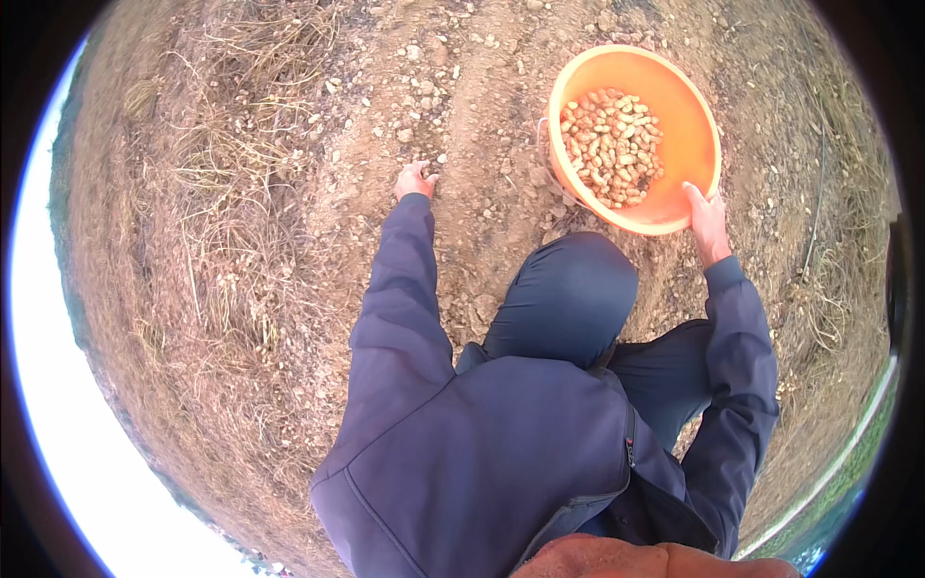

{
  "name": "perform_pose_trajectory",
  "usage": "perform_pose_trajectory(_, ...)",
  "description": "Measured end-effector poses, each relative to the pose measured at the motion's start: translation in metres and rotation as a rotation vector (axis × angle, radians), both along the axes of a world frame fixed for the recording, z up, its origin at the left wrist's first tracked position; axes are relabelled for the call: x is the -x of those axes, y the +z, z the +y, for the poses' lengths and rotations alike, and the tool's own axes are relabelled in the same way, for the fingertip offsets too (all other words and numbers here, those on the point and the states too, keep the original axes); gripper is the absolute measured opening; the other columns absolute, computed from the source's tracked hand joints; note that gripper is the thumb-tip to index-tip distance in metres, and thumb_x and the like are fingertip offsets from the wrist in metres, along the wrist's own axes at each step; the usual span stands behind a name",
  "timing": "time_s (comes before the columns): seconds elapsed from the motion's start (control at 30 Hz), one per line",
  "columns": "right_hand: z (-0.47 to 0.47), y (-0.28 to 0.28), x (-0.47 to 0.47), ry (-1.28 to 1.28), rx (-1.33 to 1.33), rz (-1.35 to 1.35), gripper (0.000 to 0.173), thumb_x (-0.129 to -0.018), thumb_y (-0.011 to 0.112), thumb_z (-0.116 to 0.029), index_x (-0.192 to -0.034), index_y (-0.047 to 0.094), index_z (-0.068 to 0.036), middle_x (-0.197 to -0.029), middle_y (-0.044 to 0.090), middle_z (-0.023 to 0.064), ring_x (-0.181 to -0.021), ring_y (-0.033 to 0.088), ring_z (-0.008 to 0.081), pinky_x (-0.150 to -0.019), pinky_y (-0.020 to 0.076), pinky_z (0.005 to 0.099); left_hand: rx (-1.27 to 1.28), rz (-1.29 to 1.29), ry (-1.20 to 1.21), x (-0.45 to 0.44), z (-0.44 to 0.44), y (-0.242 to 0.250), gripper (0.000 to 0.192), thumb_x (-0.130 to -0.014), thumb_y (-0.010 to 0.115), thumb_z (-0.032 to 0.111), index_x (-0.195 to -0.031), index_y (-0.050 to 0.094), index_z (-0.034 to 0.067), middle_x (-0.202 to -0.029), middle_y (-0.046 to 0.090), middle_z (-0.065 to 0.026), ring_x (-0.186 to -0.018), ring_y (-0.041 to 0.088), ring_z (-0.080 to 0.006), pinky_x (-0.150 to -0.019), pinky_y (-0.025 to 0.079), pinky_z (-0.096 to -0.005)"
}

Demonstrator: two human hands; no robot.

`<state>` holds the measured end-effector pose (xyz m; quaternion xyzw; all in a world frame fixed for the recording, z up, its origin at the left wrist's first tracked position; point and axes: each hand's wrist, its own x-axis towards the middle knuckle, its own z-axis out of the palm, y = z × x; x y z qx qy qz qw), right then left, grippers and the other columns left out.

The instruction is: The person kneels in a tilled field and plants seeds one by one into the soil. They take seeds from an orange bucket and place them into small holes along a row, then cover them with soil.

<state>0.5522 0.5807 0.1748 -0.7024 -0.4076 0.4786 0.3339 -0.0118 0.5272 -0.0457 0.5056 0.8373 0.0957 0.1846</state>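
Observation:
An orange plastic bucket (683, 123) stands tilted on the soil at the upper right, its mouth towards me. Unshelled peanuts (614, 148) cover part of its inside, heaped towards the left. My right hand (708, 215) grips the bucket's lower right rim, thumb over the inside and fingers outside. My left hand (417, 179) reaches down to the ground left of the bucket, thumb apart from the fingers; nothing shows between them, though the palm is hidden. Just beyond its thumb lies a small pale lump (442, 158), a peanut or a stone.
Dry, pulled plants (238, 159) lie in a row along the left. Loose soil with pale lumps and stones (405, 135) runs up the middle. My bent knee (578, 289) is close below the bucket. More dry stalks (827, 311) lie at the right.

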Motion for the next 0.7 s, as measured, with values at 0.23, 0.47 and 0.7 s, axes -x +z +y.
perform_pose_trajectory(0.23,0.000,0.001,-0.001,0.008,0.011,0.030,0.037,-0.095,0.064,-0.019,-0.124,0.060,0.004,-0.111,0.070,0.0125,-0.095,0.068,0.0188,-0.080,0.0547,0.0328,0.028,-0.159,-0.023,0.007,0.001,-0.008,0.048,-0.074,0.089,0.026,-0.117,0.073,0.014,-0.106,0.074,-0.0074,-0.095,0.070,-0.0233,-0.087,0.056,-0.0384)
perform_pose_trajectory(0.47,0.001,-0.005,-0.004,0.007,-0.015,-0.006,0.036,-0.095,0.064,-0.021,-0.123,0.060,0.002,-0.108,0.070,0.0114,-0.089,0.068,0.0170,-0.069,0.0556,0.0305,0.073,-0.634,0.175,0.022,0.008,-0.022,0.046,-0.081,0.087,0.020,-0.120,0.071,0.003,-0.097,0.073,-0.0067,-0.079,0.070,-0.0152,-0.067,0.060,-0.0319)
perform_pose_trajectory(0.7,0.001,-0.013,-0.010,0.025,-0.032,-0.018,0.038,-0.094,0.066,-0.021,-0.123,0.060,0.003,-0.109,0.070,0.0119,-0.091,0.068,0.0178,-0.072,0.0554,0.0310,0.057,-1.218,0.433,0.020,0.003,0.002,0.032,-0.090,0.077,0.007,-0.121,0.070,0.003,-0.106,0.073,-0.0101,-0.081,0.072,-0.0192,-0.066,0.063,-0.0350)
